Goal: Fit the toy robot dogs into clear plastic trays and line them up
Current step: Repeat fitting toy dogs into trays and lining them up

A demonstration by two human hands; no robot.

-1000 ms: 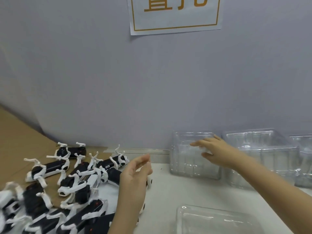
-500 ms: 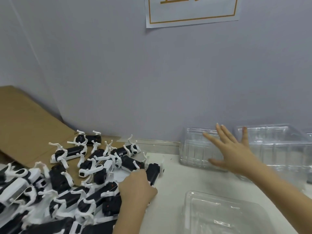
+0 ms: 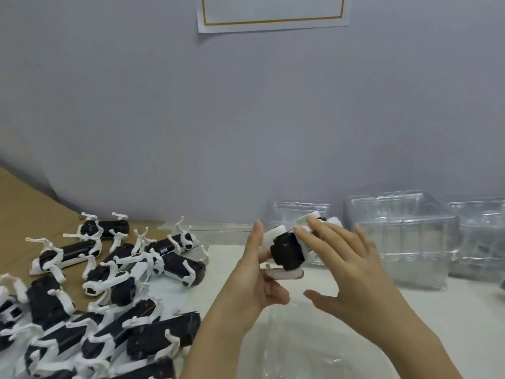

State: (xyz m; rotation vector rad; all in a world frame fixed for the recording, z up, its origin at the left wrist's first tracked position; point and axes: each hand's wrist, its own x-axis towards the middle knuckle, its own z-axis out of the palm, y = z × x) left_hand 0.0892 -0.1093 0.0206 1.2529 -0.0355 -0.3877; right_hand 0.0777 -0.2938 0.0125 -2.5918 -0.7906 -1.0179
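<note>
Since half a second ago, the left hand [image 3: 254, 291] has come up off the heap and is now holding one black-and-white toy robot dog [image 3: 287, 251] in the air, while the right hand [image 3: 352, 274] has left the tray stacks and is meeting it. The left hand is gripping the dog from its left side, thumb pointing up, fingers wrapping behind the body. The right hand is lying flat and relaxed, its straight fingertips touching the dog's white top; it is gripping nothing.

The dog is sitting between the two hands, raised above a shallow clear plastic tray [image 3: 300, 348] that is lying on the white table [image 3: 451, 310] just below the wrists. The pile of black-and-white toy dogs [image 3: 114, 296] is spreading out left of the left hand, partly on a brown cardboard sheet [image 3: 24, 214]. Stacks of clear plastic trays [image 3: 401, 242] are standing beyond the right hand.

Above the hands, a white paper sign [image 3: 273, 12] is showing only its orange border; a small marking on the dog is too blurred to read.
</note>
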